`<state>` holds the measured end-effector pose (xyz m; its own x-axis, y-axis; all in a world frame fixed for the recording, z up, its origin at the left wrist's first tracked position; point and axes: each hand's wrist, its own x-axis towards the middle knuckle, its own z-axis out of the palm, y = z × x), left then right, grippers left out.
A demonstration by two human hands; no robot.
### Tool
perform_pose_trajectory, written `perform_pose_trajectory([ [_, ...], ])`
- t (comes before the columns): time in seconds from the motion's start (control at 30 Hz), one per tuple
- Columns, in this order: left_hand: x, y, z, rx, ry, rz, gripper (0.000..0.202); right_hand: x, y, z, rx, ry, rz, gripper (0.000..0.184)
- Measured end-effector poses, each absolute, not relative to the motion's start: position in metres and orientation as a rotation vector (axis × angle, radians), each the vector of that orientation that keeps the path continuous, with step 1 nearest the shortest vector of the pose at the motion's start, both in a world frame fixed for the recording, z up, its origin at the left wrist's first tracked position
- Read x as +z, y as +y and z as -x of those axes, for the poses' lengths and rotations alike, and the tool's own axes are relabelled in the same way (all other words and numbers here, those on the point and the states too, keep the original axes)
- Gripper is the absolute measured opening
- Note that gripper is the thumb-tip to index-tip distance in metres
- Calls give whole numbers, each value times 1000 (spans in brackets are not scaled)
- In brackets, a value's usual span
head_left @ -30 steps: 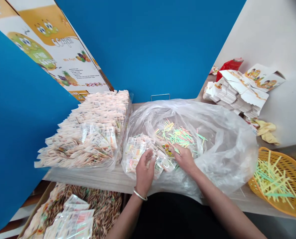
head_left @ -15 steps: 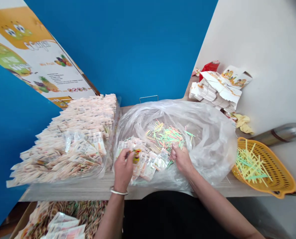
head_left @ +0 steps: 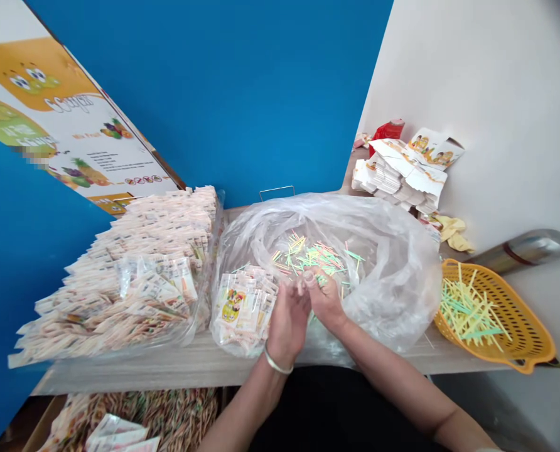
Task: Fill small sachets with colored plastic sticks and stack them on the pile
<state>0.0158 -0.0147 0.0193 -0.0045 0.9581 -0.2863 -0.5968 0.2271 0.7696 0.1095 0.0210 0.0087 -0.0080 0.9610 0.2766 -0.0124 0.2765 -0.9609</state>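
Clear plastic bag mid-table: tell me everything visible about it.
The clear plastic bag looks thin and crumpled, spread open on the wood-look table, its edges bunched in a rough ring. Thin coloured sticks lie around its middle, printed packets at its left. The left hand and right hand are over its front; whether they touch it is unclear.

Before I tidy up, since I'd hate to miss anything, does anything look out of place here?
Yes. On the right, white cartons sit in an untidy, tilted heap near a crumpled yellow cloth. One thin stick lies loose on the table, outside the basket.
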Motion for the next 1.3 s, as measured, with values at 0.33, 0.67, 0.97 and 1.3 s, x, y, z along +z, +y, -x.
perform_pose_trajectory([
  [0.33, 20, 12, -51, 1282, 647, 44, 38, -5, 30, -128, 808, -1414, 1282, 20],
  [0.67, -3, 15, -45, 1260, 824, -282, 30, -10, 47, -141, 1232, -1175, 1065, 46],
  [0.97, -3, 17, -40, 928, 1472, -1710, 34, 0, 45, -141, 1170, -1280, 1108, 44],
  [1.3, -8, 14, -42, 1306, 1035, -1219, 21, 0, 40, -135, 1231, -1292, 1012, 83],
])
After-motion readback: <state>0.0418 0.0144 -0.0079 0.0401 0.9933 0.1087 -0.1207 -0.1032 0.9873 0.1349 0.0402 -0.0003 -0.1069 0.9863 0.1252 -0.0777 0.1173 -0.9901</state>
